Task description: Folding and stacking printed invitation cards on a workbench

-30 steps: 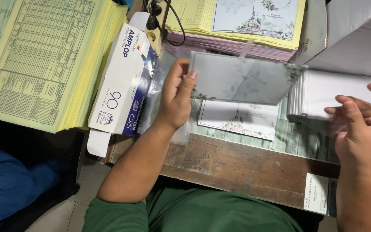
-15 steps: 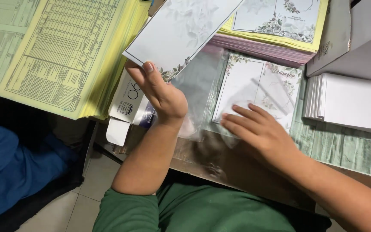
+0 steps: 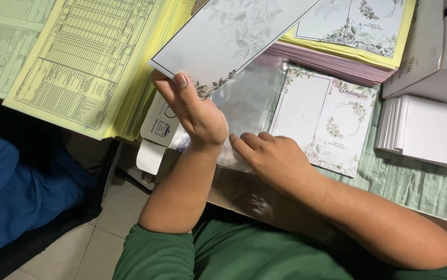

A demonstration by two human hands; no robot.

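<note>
My left hand [image 3: 195, 111] grips the lower corner of a long pale card with a grey leaf pattern [image 3: 228, 36], holding it tilted up above the table. My right hand [image 3: 267, 155] rests flat, fingers together, on a stack of clear plastic sleeves [image 3: 249, 98] lying on the table edge. Just right of the sleeves lies an open floral card [image 3: 327, 119] with pink flowers and a leafy wreath.
Thick stacks of yellow printed forms [image 3: 88, 62] fill the left. A white carton [image 3: 158, 127] sits under my left hand. A pile of pink and yellow-backed floral cards [image 3: 353, 41] lies behind, white envelopes [image 3: 425, 129] at right on a green cloth [image 3: 415, 186].
My left hand has lifted the patterned card up and to the left. My right hand has come in from the right edge and settled on the plastic sleeves.
</note>
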